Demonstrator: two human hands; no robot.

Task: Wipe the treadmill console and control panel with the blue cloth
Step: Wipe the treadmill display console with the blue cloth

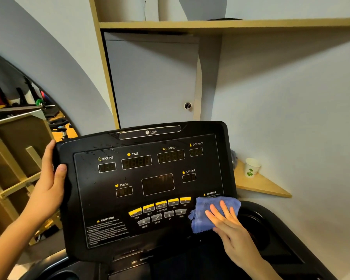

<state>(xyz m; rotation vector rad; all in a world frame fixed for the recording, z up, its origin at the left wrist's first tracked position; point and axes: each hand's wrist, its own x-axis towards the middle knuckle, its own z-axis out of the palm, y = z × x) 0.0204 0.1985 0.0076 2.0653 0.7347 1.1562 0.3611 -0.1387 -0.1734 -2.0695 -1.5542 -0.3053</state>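
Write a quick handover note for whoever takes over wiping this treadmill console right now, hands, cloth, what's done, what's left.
Left hand: grip on the left edge of the treadmill console, steadying it.
Right hand: flat, fingers spread, pressing the blue cloth on the console's lower right corner, beside the yellow buttons.
Done: cannot tell how much is wiped.
Left: droplets show above the INCLINE and TIME displays, so the upper left needs a pass; then likely the displays and buttons.
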